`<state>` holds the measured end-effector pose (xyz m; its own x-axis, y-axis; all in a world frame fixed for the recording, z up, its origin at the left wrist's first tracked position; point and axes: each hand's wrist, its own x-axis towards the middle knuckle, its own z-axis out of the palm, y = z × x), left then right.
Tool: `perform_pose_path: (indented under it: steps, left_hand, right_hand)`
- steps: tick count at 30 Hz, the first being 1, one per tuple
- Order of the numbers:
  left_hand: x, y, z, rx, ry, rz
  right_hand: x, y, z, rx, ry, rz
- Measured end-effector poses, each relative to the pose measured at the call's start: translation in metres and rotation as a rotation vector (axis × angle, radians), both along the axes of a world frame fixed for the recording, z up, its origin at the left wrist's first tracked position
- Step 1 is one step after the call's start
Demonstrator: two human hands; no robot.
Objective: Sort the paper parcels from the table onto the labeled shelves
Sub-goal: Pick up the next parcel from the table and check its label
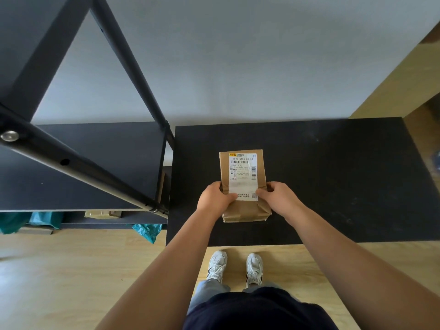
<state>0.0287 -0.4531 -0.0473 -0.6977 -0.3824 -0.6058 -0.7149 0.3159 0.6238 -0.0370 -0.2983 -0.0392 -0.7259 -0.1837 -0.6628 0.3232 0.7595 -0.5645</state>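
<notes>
A brown paper parcel (242, 172) with a white shipping label lies on the black table (333, 175), near its front left part. My left hand (214, 198) grips the parcel's left edge and my right hand (278, 197) grips its right edge, thumbs on the label. The parcel's near end is folded and creased. A black shelf unit (95, 160) stands to the left of the table, its upper board bare.
On the lower shelf lie a brown parcel (102, 214) and teal plastic bags (45, 221), another teal bag (147, 232) hanging at its front edge. A slanted black frame bar (78, 167) crosses the shelf. Wooden floor and my shoes (235, 267) are below.
</notes>
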Motion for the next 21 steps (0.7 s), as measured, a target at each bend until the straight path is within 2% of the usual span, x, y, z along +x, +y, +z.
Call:
perform_pose_path:
  steps: [4,11,15,21]
  left_hand:
    - [0.008,0.006,0.003,-0.006,0.042,0.088]
    - [0.016,0.012,0.031,0.123,0.203,0.404]
    - [0.018,0.014,0.053,0.181,0.289,0.413]
    - [0.025,0.018,0.068,0.146,0.364,0.410]
  right_hand:
    - [0.002,0.005,0.009,-0.070,0.022,0.003]
    - [-0.002,0.014,0.033,-0.214,0.027,0.023]
    - [-0.003,0.016,0.043,-0.339,0.056,0.010]
    - [-0.002,0.021,0.052,-0.383,0.100,0.008]
